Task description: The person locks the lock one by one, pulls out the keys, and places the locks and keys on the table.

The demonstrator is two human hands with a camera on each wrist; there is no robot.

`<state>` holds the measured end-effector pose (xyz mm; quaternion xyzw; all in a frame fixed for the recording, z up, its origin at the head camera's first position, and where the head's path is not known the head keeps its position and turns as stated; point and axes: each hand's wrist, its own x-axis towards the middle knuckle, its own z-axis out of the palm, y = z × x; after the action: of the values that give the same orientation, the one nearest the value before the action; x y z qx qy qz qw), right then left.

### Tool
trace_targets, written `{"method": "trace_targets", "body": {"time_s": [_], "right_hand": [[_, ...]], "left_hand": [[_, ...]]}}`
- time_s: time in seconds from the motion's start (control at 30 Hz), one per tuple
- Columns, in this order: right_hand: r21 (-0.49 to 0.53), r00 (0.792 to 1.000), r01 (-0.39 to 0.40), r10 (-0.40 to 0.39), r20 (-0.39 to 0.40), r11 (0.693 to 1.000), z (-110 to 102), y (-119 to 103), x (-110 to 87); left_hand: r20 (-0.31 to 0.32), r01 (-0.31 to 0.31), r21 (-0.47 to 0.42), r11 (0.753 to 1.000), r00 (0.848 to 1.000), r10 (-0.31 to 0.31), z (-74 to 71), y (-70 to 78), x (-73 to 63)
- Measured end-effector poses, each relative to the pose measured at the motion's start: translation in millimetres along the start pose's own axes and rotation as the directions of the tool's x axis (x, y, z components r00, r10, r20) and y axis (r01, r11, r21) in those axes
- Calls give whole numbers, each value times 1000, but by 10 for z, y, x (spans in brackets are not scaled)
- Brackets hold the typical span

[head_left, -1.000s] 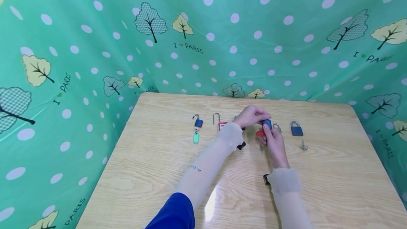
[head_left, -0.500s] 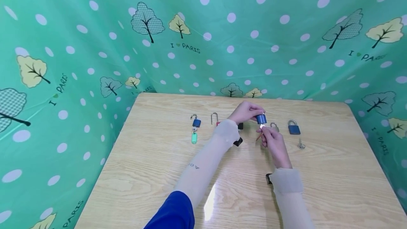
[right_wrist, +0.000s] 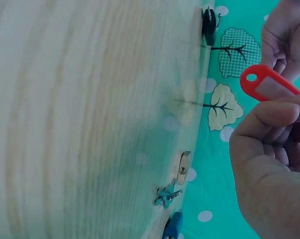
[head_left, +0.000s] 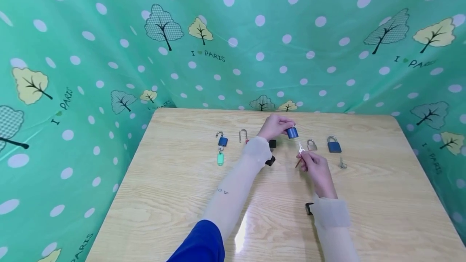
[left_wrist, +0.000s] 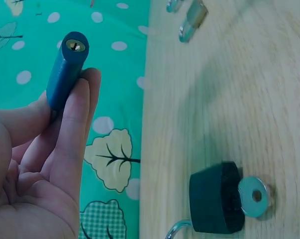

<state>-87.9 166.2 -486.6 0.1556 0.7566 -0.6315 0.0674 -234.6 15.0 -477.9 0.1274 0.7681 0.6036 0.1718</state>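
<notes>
In the head view my left hand (head_left: 273, 127) holds a blue padlock (head_left: 292, 132) above the table, by its shackle end. The left wrist view shows the padlock's keyhole end (left_wrist: 76, 46) facing out, with no key in it. My right hand (head_left: 319, 173) pinches a silver key (head_left: 301, 148), its blade pointing up, just below and apart from the padlock. With the key goes a red tag (right_wrist: 269, 85), plain in the right wrist view. Fingers hide most of the padlock's shackle.
On the wooden table (head_left: 174, 197) lie an open small blue padlock (head_left: 223, 141) with a green tag (head_left: 220, 159), a partly hidden red padlock (head_left: 243, 135), a black padlock (left_wrist: 214, 199), a small metallic padlock (head_left: 312, 145), a larger blue padlock (head_left: 334, 145) and loose keys (head_left: 342, 163).
The right hand has drawn the key down out of the padlock, and the two are now apart. The left hand has moved slightly left and up with the padlock.
</notes>
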Motion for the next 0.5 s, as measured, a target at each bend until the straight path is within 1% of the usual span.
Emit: {"method": "trace_targets", "body": {"time_s": [0.1, 0.17, 0.27, 0.37, 0.5], "right_hand": [[18, 1000, 7, -7, 17, 1000, -3, 4, 15], [2, 1000, 4, -4, 22, 1000, -1, 5, 20], [-53, 1000, -19, 20, 17, 998, 2, 10, 22], [-117, 999, -44, 44, -4, 992, 5, 16, 14], [-186, 999, -35, 34, -11, 982, -4, 25, 27]], "left_hand": [[9, -8, 16, 1000, 1000, 8, -15, 4, 5], [16, -3, 24, 1000, 1000, 3, -8, 2, 1], [22, 14, 43, 999, 1000, -15, 12, -9, -8], [23, 28, 78, 997, 999, -30, 34, -26, -15], [25, 29, 150, 988, 999, -33, 50, -64, -12]]}}
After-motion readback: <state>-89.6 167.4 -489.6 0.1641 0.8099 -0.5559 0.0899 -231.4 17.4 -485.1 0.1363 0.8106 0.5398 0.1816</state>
